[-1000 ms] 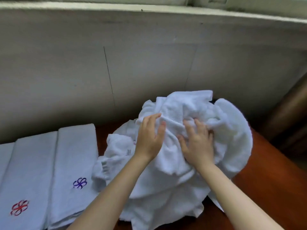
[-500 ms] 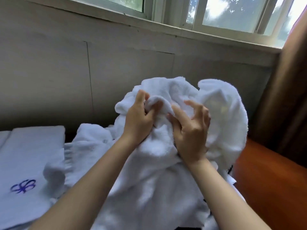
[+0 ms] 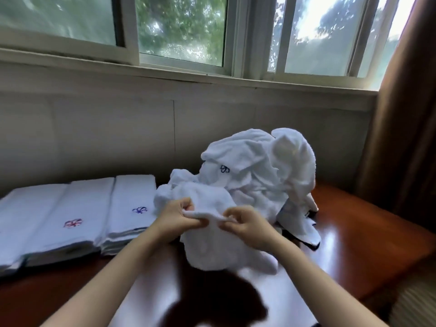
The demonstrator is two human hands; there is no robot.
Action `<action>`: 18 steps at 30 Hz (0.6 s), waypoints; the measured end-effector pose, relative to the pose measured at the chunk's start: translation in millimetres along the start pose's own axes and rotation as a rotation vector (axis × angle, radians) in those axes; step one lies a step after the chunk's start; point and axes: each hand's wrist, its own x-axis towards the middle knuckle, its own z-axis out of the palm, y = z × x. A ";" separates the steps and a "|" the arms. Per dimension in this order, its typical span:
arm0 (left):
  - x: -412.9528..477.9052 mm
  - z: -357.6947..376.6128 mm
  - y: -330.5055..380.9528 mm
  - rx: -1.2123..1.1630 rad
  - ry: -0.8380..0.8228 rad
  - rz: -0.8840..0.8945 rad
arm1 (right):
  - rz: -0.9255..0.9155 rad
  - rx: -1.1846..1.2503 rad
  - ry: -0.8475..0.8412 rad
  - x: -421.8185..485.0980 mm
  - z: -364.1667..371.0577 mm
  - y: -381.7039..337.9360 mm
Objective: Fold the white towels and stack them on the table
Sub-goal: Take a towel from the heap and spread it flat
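White towel (image 3: 212, 246): L hand (image 3: 178, 217) and R hand (image 3: 246, 228) fingers both pinching its edge. Loose pile (image 3: 259, 175) lying behind; folded stacks (image 3: 127, 208) sitting left on worktop (image 3: 349, 246).

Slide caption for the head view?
Left hand and right hand pinch the edge of a white terry towel beside folded towel stacks.

Free tabletop (image 3: 354, 244) is basically the front and the right side, shiny wood. Left is blocked by the folded stacks (image 3: 77, 220) side by side, running back toward the wall (image 3: 94, 138). The towel heap (image 3: 254, 175) fills the middle-back right beside them, with one towel (image 3: 212, 246) hanging in front from left hand (image 3: 175, 217) and right hand (image 3: 245, 226). Curtain (image 3: 401, 138) walls off the far right.
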 end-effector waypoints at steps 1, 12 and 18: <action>-14.3 -10.1 -2.8 0.092 -0.059 -0.039 | 0.013 -0.025 -0.127 -9.8 8.0 -3.1; -91.1 -84.0 10.3 0.105 0.226 -0.237 | 0.305 -0.013 -0.170 -35.3 91.2 8.6; -84.0 -88.0 -5.0 0.293 0.656 -0.273 | 0.246 0.144 -0.354 -28.0 123.2 4.9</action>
